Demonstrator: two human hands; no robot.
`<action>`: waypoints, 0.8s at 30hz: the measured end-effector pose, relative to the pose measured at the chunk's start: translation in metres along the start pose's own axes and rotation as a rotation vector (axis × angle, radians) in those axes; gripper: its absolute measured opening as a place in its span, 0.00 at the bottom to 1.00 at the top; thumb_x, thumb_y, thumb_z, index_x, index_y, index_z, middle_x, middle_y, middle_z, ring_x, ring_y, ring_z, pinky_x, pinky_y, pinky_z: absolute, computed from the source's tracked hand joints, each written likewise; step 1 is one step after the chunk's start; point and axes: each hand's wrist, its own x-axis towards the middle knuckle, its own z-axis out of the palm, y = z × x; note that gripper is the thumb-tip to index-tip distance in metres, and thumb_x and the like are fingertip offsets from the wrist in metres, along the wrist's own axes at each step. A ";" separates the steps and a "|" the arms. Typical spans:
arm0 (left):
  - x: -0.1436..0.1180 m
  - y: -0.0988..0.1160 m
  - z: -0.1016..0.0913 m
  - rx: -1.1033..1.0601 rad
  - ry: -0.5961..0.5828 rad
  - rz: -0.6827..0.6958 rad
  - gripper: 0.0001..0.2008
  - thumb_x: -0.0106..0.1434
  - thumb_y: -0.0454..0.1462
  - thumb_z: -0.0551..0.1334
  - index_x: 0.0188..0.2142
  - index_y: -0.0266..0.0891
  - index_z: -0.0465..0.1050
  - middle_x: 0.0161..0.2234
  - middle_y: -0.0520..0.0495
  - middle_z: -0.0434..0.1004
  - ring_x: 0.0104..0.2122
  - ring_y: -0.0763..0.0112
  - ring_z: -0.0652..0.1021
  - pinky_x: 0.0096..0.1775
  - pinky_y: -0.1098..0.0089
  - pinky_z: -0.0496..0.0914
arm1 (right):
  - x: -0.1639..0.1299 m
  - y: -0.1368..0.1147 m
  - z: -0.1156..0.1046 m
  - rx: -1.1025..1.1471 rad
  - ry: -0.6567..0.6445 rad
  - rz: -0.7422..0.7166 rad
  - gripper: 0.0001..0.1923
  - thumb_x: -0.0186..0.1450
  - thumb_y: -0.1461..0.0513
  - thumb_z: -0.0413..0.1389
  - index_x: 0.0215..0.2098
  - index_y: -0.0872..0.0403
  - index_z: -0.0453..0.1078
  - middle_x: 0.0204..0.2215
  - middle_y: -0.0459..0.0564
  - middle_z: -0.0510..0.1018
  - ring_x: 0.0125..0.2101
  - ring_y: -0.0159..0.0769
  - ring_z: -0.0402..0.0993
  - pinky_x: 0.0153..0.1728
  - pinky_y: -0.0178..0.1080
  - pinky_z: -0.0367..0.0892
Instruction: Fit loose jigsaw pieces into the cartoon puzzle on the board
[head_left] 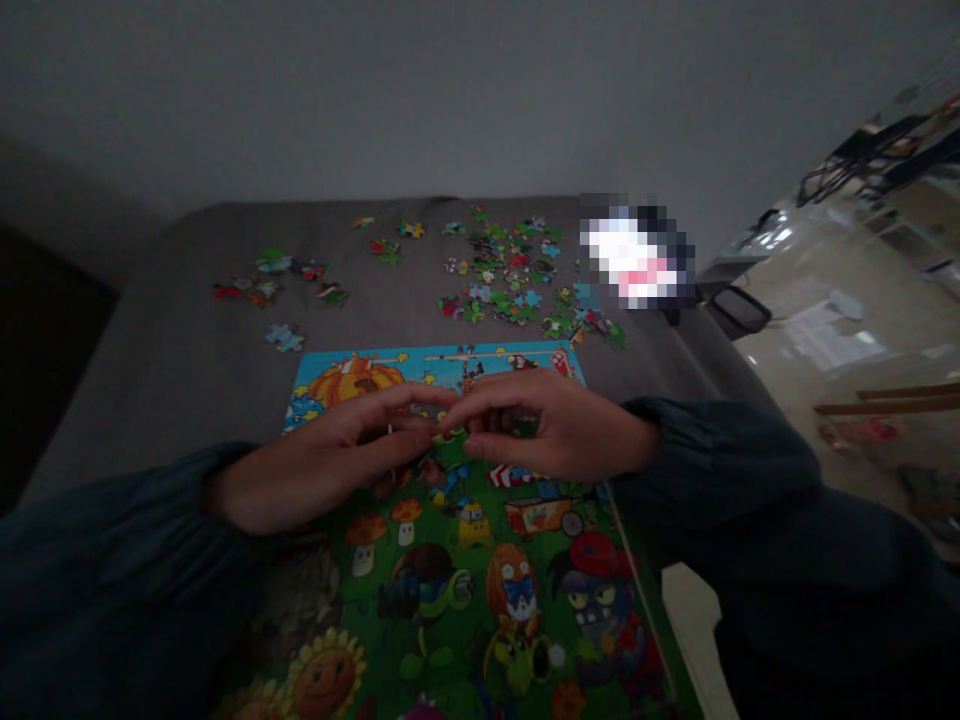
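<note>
Puzzle board (pixel 480 560) lies flat on the grey table (pixel 150 350) right in front of me, mostly filled in w/ bright cartoon plants, pumpkin at the top. My left hand (pixel 322 465) and right hand (pixel 551 425) meet fingertip to fingertip over its middle, fingers pinched together, prob on a small piece, but I can't tell what's between them. Loose pieces (pixel 510 275) are scattered beyond the board, within reach.

Left hand (pixel 322 470), right hand (pixel 551 425) — fingertips meeting over puzzle board (pixel 465 580) — loose pieces (pixel 510 275) beyond
</note>
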 end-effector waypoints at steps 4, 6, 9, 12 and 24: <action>0.003 -0.005 -0.004 0.031 0.029 0.005 0.21 0.66 0.49 0.58 0.56 0.46 0.67 0.35 0.50 0.76 0.28 0.74 0.73 0.25 0.78 0.66 | -0.001 -0.003 -0.002 -0.023 -0.039 -0.020 0.12 0.66 0.68 0.54 0.47 0.62 0.72 0.32 0.48 0.74 0.28 0.27 0.67 0.29 0.33 0.65; 0.005 -0.007 -0.004 0.035 0.029 0.014 0.20 0.67 0.49 0.58 0.55 0.46 0.67 0.35 0.50 0.75 0.28 0.75 0.72 0.25 0.78 0.66 | -0.001 -0.004 -0.002 0.002 -0.078 0.025 0.11 0.65 0.68 0.54 0.45 0.61 0.72 0.29 0.46 0.73 0.26 0.26 0.67 0.27 0.31 0.64; 0.005 -0.007 -0.004 0.050 -0.010 0.049 0.19 0.66 0.46 0.59 0.54 0.46 0.68 0.33 0.51 0.74 0.28 0.74 0.73 0.27 0.77 0.68 | -0.002 -0.004 0.000 0.077 -0.088 0.118 0.09 0.65 0.65 0.57 0.43 0.60 0.71 0.26 0.43 0.74 0.25 0.25 0.69 0.26 0.30 0.66; 0.004 -0.004 -0.003 0.088 -0.003 0.084 0.17 0.64 0.43 0.62 0.51 0.44 0.70 0.34 0.50 0.76 0.31 0.73 0.75 0.30 0.77 0.70 | -0.002 -0.002 0.001 0.168 -0.057 0.174 0.09 0.63 0.62 0.60 0.40 0.59 0.72 0.29 0.45 0.77 0.29 0.26 0.74 0.30 0.31 0.70; 0.005 -0.004 -0.003 0.037 0.100 0.062 0.18 0.61 0.49 0.64 0.45 0.42 0.72 0.26 0.54 0.73 0.21 0.76 0.72 0.23 0.78 0.68 | -0.001 -0.004 0.001 0.261 -0.093 0.235 0.07 0.61 0.64 0.62 0.37 0.60 0.75 0.30 0.48 0.81 0.29 0.26 0.77 0.32 0.30 0.72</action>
